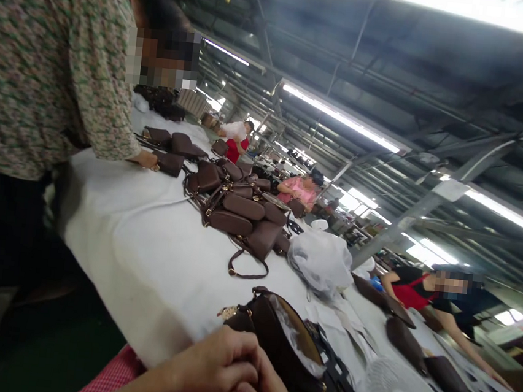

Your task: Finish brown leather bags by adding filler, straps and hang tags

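At the bottom of the view, my left hand [215, 361] and my right hand [269, 391] meet with curled fingers. Whatever they pinch, if anything, is hidden behind the fingers. Right beside them an open dark brown handbag [272, 323] lies on the white-covered table [154, 253]. Its zipped mouth shows a tan lining and clear plastic [297, 335] inside. A gold-coloured charm [228, 311] hangs at the bag's near left end. Black strips [341, 376] with pale marks lie to the bag's right.
A pile of brown handbags [242, 206] covers the table's middle. Behind my hands' right side are a clear plastic bag [323, 257] and a white fan [393, 390]. A person in a floral shirt [47, 64] leans over the left edge, touching a bag [171, 164]. Other people work farther back.
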A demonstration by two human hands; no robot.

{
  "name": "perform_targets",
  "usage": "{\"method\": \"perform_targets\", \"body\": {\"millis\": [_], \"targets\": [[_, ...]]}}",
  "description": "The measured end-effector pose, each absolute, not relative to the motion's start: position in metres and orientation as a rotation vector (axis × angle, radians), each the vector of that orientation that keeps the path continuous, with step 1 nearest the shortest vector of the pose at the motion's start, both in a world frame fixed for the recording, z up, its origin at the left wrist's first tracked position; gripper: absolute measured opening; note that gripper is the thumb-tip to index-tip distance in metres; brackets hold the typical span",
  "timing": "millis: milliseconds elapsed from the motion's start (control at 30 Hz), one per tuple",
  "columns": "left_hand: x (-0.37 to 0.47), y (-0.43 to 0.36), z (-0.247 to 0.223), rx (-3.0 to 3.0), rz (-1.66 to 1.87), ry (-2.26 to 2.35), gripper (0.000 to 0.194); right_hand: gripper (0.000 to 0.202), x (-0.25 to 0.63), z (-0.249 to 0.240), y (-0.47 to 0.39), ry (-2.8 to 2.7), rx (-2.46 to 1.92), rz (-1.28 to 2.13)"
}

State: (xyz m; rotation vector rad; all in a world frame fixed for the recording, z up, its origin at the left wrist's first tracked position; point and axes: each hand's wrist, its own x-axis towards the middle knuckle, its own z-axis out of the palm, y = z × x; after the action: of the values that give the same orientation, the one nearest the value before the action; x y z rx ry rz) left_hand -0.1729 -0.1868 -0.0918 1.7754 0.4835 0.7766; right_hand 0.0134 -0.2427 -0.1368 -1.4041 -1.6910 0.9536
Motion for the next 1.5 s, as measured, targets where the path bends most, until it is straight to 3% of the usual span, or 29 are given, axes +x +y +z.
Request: {"method": "perform_targets", "body": {"millis": [100, 300, 433, 600, 900, 1500], "targets": [[-0.170, -0.161, -0.101, 1.630, 0.830, 0.516, 0.008, 0.035, 0.014, -0.110, -0.224, -1.914, -1.466, 0.822], [-0.141, -0.097, -0.120, 1.514, 1.079, 0.800, 0.020, 0.036, 0.013, -0.065, -0.193, -2.001, -1.732, 0.324], [-0.109, -0.070, -0.129, 1.502, 0.938, 0.684, 0.043, 0.036, 0.012, -0.053, -0.175, -2.170, -1.772, 0.061], [-0.082, -0.054, -0.144, 1.069, 0.735, 0.438, 0.015, 0.032, 0.016, -0.061, -0.162, -2.221, -1.919, -0.145], [-0.092, -0.061, -0.169, 0.744, 0.776, 0.307, 0.019, 0.027, 0.018, -0.055, -0.147, -2.281, -2.107, -0.438], [-0.088, -0.060, -0.169, 0.718, 0.725, 0.287, 0.024, 0.021, 0.017, -0.038, -0.123, -2.479, -2.259, -0.427]]}}
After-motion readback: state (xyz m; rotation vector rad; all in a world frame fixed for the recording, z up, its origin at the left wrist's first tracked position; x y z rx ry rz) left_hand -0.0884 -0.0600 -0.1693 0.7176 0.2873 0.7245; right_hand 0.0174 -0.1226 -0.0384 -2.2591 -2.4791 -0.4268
